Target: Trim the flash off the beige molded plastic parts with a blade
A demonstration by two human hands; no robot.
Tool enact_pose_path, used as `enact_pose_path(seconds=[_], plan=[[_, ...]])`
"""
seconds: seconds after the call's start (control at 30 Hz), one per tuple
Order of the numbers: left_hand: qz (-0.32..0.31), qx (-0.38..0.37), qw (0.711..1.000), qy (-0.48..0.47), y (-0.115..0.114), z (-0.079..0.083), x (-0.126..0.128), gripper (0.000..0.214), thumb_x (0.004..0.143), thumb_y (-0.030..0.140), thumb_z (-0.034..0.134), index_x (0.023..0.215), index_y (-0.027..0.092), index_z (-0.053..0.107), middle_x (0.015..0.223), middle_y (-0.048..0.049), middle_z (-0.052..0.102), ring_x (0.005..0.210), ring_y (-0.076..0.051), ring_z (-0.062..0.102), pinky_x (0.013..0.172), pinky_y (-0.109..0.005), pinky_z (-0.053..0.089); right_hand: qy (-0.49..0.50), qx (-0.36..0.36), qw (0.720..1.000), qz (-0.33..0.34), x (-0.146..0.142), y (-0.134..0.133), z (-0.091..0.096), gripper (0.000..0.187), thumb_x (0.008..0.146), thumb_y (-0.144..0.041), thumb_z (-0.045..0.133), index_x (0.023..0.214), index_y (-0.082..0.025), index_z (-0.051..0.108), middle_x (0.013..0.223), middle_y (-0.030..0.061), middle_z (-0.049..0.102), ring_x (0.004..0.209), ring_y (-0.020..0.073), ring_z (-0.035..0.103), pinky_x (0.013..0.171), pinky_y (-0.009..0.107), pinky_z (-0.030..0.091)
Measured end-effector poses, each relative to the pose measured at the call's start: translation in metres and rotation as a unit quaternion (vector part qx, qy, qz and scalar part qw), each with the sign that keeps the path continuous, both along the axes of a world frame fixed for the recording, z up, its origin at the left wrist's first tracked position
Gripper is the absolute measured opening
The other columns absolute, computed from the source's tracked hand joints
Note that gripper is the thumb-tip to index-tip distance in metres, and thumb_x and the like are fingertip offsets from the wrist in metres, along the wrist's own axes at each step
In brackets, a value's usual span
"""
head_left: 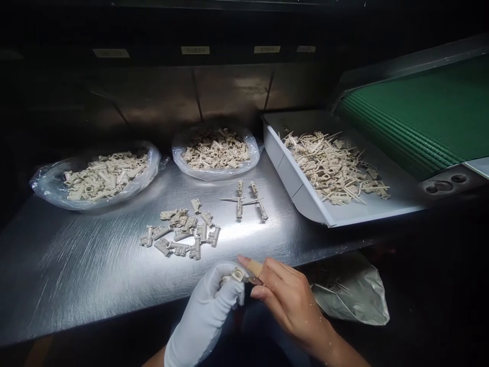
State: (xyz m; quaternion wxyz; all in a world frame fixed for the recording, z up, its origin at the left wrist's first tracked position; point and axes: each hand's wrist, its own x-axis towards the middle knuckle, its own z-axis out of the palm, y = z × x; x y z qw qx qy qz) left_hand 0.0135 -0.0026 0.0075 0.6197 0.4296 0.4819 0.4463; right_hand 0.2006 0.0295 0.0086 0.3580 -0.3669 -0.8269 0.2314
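My left hand (208,306), in a white fabric glove, grips a small beige moulded plastic part (237,275) just off the near edge of the steel table. My right hand (286,300) is bare, with a tan bandage on one finger. Its fingertips pinch the end of that same part, though the fingers hide some of it. Further up the table lies a loose group of several trimmed beige parts (179,229). Beyond them, several parts still joined to thin runners (244,201) lie apart from that group.
Two clear plastic bags of beige parts (103,176) (216,153) sit at the table's back. To the right, a white sloped tray (294,173) holds a heap of parts on runners below a green conveyor belt (416,117). A grey bag (355,295) lies below the table edge.
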Motion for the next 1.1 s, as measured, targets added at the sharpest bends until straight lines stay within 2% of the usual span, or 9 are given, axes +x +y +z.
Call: enact_pose_path(seconds=[0.07,0.13,0.23,0.3,0.4,0.53,0.83,1.1], plan=[[0.015,0.033,0.999,0.039,-0.002,-0.002,-0.003,0.027,0.100,0.044,0.063,0.088,0.022,0.069,0.083,0.0005,0.068,0.077,-0.016,0.062,0.078,-0.027,0.051,0.012,-0.026,0.999,0.015,0.001,0.000,0.002,0.044,0.114,-0.040,0.034,0.142,-0.021,0.062,0.079,0.0037,0.067,0.069,0.0171,0.064,0.060,0.027,0.052],[0.023,0.065,0.995,0.068,-0.004,-0.003,-0.006,0.021,0.100,0.041,0.062,0.093,0.023,0.071,0.090,-0.0002,0.070,0.085,-0.018,0.064,0.085,-0.029,0.051,0.042,-0.054,0.997,0.029,0.002,-0.002,0.004,0.037,0.114,-0.034,0.038,0.139,-0.023,0.063,0.084,0.0032,0.070,0.073,0.0165,0.067,0.065,0.026,0.054],[0.024,0.089,0.991,0.099,-0.007,-0.004,-0.009,0.021,0.101,0.040,0.063,0.090,0.024,0.070,0.086,0.0016,0.066,0.081,-0.016,0.061,0.080,-0.026,0.050,0.099,-0.101,0.990,0.008,0.004,-0.004,0.004,0.021,0.109,-0.032,0.051,0.123,-0.024,0.065,0.094,0.0021,0.073,0.080,0.0154,0.070,0.072,0.024,0.056],[0.019,0.088,0.990,0.112,-0.008,-0.004,-0.010,0.023,0.101,0.041,0.062,0.085,0.024,0.067,0.082,0.0029,0.061,0.076,-0.015,0.058,0.076,-0.025,0.048,0.127,-0.131,0.983,-0.014,0.005,-0.005,0.002,0.011,0.105,-0.032,0.058,0.108,-0.023,0.063,0.091,0.0006,0.071,0.076,0.0139,0.070,0.070,0.021,0.056],[0.013,0.087,0.990,0.115,-0.008,-0.003,-0.010,0.026,0.101,0.042,0.061,0.083,0.024,0.065,0.080,0.0034,0.058,0.074,-0.014,0.056,0.074,-0.024,0.047,0.141,-0.168,0.975,-0.017,0.004,-0.007,-0.001,0.013,0.102,-0.033,0.061,0.095,-0.023,0.058,0.081,-0.0018,0.064,0.067,0.0122,0.067,0.061,0.019,0.054],[0.006,0.086,0.989,0.119,-0.008,0.000,-0.011,0.028,0.101,0.043,0.061,0.081,0.024,0.063,0.079,0.0029,0.058,0.074,-0.015,0.057,0.074,-0.025,0.047,0.140,-0.201,0.970,-0.008,0.005,-0.007,-0.003,0.016,0.102,-0.036,0.062,0.094,-0.022,0.059,0.080,-0.0008,0.064,0.068,0.0131,0.067,0.059,0.019,0.053],[-0.011,0.120,0.978,0.169,-0.008,0.005,-0.015,0.024,0.102,0.035,0.058,0.082,0.025,0.065,0.080,0.0024,0.063,0.074,-0.015,0.060,0.074,-0.026,0.048,0.112,-0.227,0.967,-0.018,0.006,-0.005,0.003,0.020,0.101,-0.040,0.064,0.091,-0.022,0.061,0.078,-0.0006,0.066,0.068,0.0128,0.067,0.058,0.017,0.053],[-0.020,0.158,0.961,0.225,-0.006,0.004,-0.014,0.022,0.103,0.032,0.057,0.083,0.024,0.064,0.080,0.0017,0.062,0.074,-0.016,0.061,0.073,-0.027,0.050,0.100,-0.198,0.974,-0.053,0.000,-0.006,0.000,0.021,0.101,-0.040,0.064,0.090,-0.022,0.060,0.077,-0.0006,0.068,0.065,0.0133,0.069,0.048,0.015,0.048]])
